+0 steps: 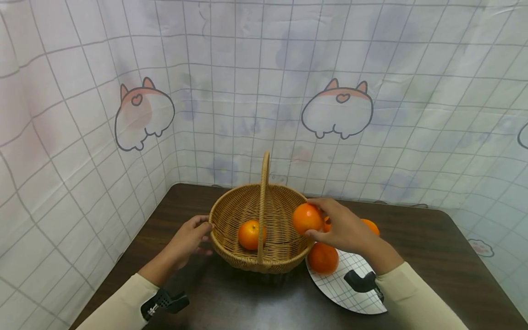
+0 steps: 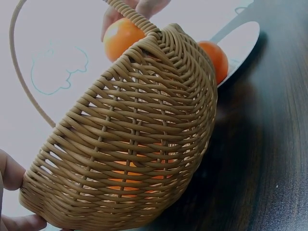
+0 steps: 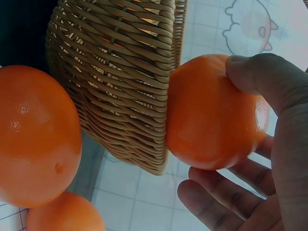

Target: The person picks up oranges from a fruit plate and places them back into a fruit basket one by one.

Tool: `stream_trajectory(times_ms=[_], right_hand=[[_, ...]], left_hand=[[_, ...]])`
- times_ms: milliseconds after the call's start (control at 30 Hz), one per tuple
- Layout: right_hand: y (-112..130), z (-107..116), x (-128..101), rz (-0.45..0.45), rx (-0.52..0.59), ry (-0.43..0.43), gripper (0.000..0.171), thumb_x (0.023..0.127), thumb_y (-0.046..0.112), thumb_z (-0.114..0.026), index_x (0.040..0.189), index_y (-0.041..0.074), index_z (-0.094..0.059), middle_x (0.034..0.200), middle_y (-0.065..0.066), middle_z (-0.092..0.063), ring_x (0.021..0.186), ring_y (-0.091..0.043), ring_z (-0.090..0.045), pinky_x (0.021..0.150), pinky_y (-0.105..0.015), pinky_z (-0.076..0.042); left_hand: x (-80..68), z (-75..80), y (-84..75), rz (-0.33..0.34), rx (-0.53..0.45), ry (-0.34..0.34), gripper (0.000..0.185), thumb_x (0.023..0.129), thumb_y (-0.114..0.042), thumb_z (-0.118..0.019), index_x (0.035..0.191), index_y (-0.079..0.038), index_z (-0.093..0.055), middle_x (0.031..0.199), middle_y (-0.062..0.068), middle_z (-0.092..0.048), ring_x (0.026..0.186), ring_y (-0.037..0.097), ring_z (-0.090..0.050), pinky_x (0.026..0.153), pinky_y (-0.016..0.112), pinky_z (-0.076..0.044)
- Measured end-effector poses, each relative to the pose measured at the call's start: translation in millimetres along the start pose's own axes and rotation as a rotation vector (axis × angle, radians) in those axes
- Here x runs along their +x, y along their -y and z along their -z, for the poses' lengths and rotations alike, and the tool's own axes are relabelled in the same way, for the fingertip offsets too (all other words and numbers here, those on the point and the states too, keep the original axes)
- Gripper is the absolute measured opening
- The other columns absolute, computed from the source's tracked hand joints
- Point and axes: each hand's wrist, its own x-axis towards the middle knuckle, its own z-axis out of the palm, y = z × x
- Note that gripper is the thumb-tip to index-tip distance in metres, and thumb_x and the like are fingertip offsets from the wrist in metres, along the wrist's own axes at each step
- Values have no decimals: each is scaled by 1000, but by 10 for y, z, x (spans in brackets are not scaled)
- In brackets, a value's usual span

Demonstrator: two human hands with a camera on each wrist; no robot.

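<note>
A woven wicker basket [image 1: 231, 215] with a tall handle stands mid-table and holds one orange [image 1: 250, 234]. My right hand [image 1: 336, 224] grips a second orange [image 1: 307, 218] just above the basket's right rim; the right wrist view shows that orange [image 3: 211, 113] against the rim, thumb and fingers curled round it. My left hand [image 1: 190, 234] touches the basket's left rim with thumb and fingers on the weave [image 2: 130, 144]. More oranges [image 1: 322, 258] lie on a white gridded plate [image 1: 350, 288] right of the basket.
The dark wooden table [image 1: 433, 261] is closed in by a white gridded curtain with cartoon prints at the back and left. Bare tabletop lies to the right of the plate and in front of the basket.
</note>
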Motion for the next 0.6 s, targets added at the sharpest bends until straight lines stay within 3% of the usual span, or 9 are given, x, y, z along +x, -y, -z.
stream_trajectory(times_ms=[200,600], right_hand=[[10,-2,-2,-9,-10,15,76,87,35,-84,149,10,-49,118,-4,-62,100,-16,-60,87,-41,-57],[4,-9,-74,-47,-18,36,76,88,37,-82,149,9,-49,130,-8,-61,111,-22,-60,96,-51,-55]], left_hand=[[27,-2,17,8,2,-11,52,106,-27,-50,150,-1,-40,141,26,-47,115,39,-58,79,49,-62],[11,-9,-3,12,6,-15,53,106,-27,-50,151,0,-39,142,26,-46,116,41,-57,79,49,-62]])
